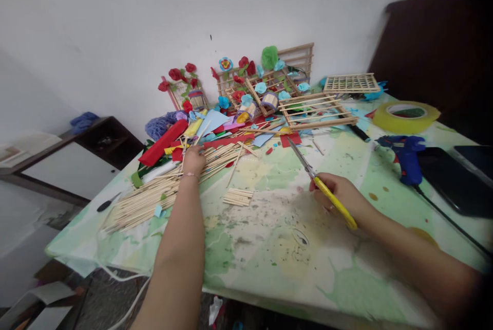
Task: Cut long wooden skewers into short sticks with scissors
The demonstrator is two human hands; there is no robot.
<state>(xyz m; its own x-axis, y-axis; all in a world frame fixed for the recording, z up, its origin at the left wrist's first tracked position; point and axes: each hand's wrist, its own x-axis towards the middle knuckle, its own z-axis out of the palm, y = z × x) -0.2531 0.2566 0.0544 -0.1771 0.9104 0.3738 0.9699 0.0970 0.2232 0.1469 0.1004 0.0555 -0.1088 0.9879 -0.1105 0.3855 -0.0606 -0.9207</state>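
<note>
My left hand (pixel 193 160) reaches over the heap of thin wooden sticks (pixel 146 201), its fingers closed at the heap's far edge beside red and yellow paper; what they grip is hard to make out. In my right hand (pixel 335 194) is a pair of scissors with yellow handles (pixel 334 201), the blades pointing away to the upper left. Between my hands lies a small pile of short cut sticks (pixel 238 197). One longer stick (pixel 234 165) lies just beyond that pile.
Stick frames (pixel 316 111) and paper flowers stand along the wall. Coloured paper scraps (pixel 213 123) lie before them. On the right are yellow tape (pixel 405 116), a blue glue gun (pixel 409 158) with its cable, and a black phone (pixel 454 181). A shelf unit (pixel 73 168) stands left.
</note>
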